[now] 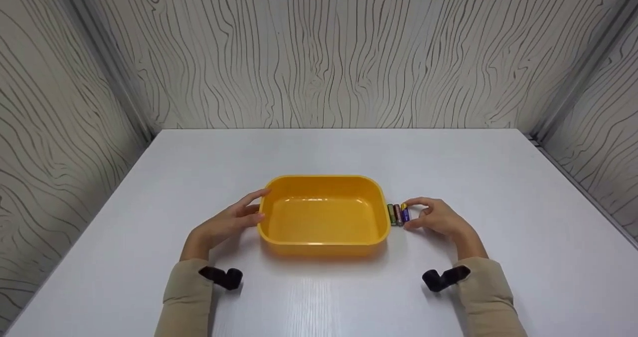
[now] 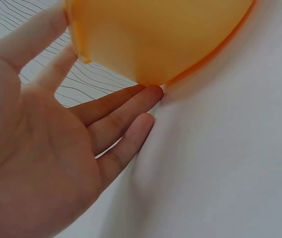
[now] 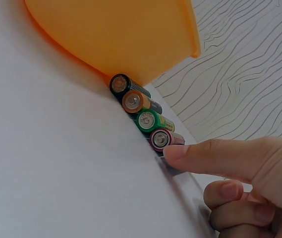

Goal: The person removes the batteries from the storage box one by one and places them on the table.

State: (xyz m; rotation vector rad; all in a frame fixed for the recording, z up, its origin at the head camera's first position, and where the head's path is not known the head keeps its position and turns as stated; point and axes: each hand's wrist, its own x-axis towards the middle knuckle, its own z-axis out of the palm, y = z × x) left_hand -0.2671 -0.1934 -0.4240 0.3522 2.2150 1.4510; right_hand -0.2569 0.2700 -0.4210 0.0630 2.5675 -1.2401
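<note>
My left hand (image 1: 227,225) is at the left side of a yellow plastic basin (image 1: 324,244), its thumb and index finger spread against the rim. In the left wrist view, the lower fingers (image 2: 123,119) reach loosely to the foot of the basin's outer wall. Several cylindrical batteries (image 3: 146,119) lie side by side in a row against the basin's right side. My right hand (image 1: 441,220) pinches the outermost one, a purple and yellow battery (image 1: 405,212), end to end between thumb and index finger. In the right wrist view the thumb mostly hides that battery.
The basin and batteries stand on a white table (image 1: 319,152). Wood-grain panels (image 1: 314,53) rise behind it and along both sides. A black wrist camera (image 1: 222,277) sits on the left sleeve, another black camera (image 1: 445,278) on the right one.
</note>
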